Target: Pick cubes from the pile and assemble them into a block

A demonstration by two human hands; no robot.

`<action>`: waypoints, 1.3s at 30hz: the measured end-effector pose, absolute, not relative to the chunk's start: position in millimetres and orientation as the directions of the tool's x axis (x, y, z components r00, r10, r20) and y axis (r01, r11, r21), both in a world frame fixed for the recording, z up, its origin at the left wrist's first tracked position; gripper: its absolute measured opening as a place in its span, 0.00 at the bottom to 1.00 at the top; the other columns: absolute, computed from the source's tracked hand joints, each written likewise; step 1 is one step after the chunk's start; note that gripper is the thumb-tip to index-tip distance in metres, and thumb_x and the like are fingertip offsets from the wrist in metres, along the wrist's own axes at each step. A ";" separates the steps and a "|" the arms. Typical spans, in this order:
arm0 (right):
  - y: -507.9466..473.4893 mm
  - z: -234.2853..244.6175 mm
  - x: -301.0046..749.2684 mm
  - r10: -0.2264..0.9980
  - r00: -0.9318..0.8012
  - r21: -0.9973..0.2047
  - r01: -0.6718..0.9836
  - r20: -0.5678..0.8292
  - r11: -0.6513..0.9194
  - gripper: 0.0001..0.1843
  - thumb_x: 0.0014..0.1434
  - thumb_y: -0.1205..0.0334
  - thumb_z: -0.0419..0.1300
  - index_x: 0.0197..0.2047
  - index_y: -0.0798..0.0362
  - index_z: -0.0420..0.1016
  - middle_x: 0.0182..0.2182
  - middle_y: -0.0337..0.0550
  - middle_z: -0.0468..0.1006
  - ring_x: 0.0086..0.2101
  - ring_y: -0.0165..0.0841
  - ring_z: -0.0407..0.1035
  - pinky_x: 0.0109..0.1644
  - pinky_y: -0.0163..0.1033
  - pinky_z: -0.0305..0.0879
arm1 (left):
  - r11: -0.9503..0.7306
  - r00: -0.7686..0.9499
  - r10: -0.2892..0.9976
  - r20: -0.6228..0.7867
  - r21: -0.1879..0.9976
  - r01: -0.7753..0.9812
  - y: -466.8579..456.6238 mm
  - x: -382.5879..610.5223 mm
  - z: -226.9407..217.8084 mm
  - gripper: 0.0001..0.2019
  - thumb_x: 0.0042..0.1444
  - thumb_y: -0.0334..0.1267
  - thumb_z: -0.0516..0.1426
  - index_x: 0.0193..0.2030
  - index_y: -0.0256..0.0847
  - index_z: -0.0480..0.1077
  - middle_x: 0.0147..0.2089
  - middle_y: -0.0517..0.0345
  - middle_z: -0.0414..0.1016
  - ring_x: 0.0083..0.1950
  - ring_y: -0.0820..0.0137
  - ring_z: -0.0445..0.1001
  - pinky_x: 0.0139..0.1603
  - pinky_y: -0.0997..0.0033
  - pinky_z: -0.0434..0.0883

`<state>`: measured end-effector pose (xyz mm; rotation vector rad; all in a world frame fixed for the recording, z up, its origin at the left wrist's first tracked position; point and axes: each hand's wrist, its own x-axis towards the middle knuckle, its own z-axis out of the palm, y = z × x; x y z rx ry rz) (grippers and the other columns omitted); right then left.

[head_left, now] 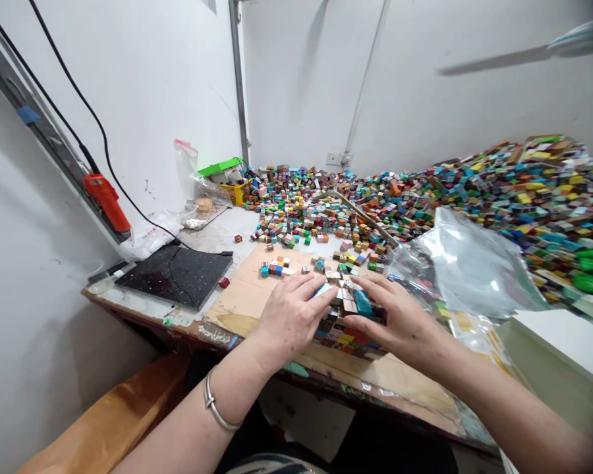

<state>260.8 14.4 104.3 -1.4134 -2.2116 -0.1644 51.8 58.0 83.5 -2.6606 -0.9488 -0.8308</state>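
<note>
Near the front edge of the table stands a box-shaped stack of small multicoloured blocks (343,337), its patterned front side facing me. My left hand (296,309) rests over its left part, fingers stretched out across the top blocks. On the right, my right hand (393,313) reaches over the stack with thumb and fingers apart. A teal block (362,301) lies on top between the right thumb and fingers. Parts of the top and both ends are hidden by my hands. Just behind the left hand is a short row of loose blocks (277,268).
A large heap of coloured blocks (474,191) covers the back and right. Clear plastic bags (479,263) and a white box (563,349) are at right. A black speckled slab (178,273) lies left, below a hanging orange electric screwdriver (106,204). A wooden board (247,289) lies under the work.
</note>
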 end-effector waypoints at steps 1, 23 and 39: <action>12.2 105.4 261.9 0.796 -0.346 -0.121 0.881 0.496 0.458 0.28 0.56 0.51 0.55 0.54 0.61 0.64 0.49 0.55 0.68 0.49 0.39 0.62 0.51 0.46 0.62 | -0.777 0.639 0.518 0.569 0.002 0.629 58.1 51.8 83.5 0.22 0.53 0.42 0.47 0.57 0.58 0.56 0.60 0.67 0.61 0.59 0.76 0.60 0.60 0.66 0.69; 20.2 78.5 355.2 0.961 0.244 -0.426 0.889 0.133 -0.167 0.24 0.61 0.50 0.43 0.43 0.56 0.74 0.43 0.47 0.75 0.43 0.36 0.69 0.44 0.37 0.64 | -0.678 0.641 0.434 0.633 -0.239 0.695 57.6 54.7 83.6 0.23 0.51 0.46 0.50 0.56 0.57 0.58 0.60 0.77 0.62 0.59 0.78 0.62 0.58 0.72 0.74; 85.4 27.7 365.1 0.957 0.077 -0.198 0.980 0.281 -0.021 0.09 0.51 0.63 0.54 0.35 0.50 0.74 0.32 0.50 0.70 0.35 0.42 0.65 0.34 0.43 0.56 | -0.652 0.652 0.419 0.632 -0.290 0.700 58.9 56.1 84.3 0.24 0.49 0.48 0.52 0.55 0.59 0.58 0.59 0.78 0.63 0.59 0.77 0.64 0.54 0.72 0.76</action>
